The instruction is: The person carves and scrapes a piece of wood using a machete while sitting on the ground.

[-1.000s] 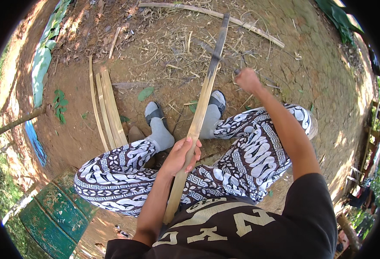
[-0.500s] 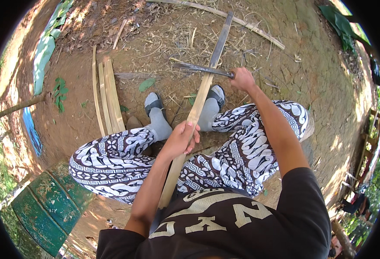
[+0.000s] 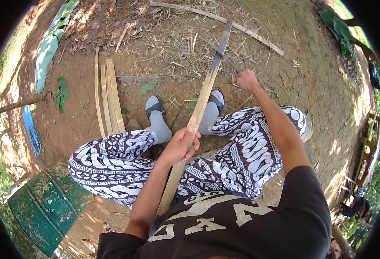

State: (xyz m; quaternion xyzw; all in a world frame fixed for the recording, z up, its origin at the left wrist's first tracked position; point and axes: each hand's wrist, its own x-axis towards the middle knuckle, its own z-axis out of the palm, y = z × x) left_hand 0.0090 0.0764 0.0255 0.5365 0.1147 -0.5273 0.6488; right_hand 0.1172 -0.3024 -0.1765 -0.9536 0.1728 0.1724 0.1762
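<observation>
My left hand [image 3: 181, 146] is closed around a long bamboo slat [image 3: 201, 102], which runs from my waist up and away between my feet. Most of the slat is pale, while its far end is dark. In my right hand [image 3: 247, 80] is the handle of a long knife [image 3: 228, 59]. The blade, thin and blurred, points away to the left and crosses the dark far part of the slat. Whether its edge touches the slat, I cannot tell.
Several pale bamboo strips [image 3: 113, 99] lie left of my feet. Thin shavings [image 3: 179, 56] litter the ground ahead, and a long curved strip [image 3: 241, 26] lies beyond them. A rusty green metal drum [image 3: 47, 205] is at the lower left. Blue plastic [image 3: 31, 129] lies at the left.
The knife has swung from lying nearly crosswise over the slat to slanting away, farther up toward the slat's far end. My right hand moved slightly right; my left hand kept its grip.
</observation>
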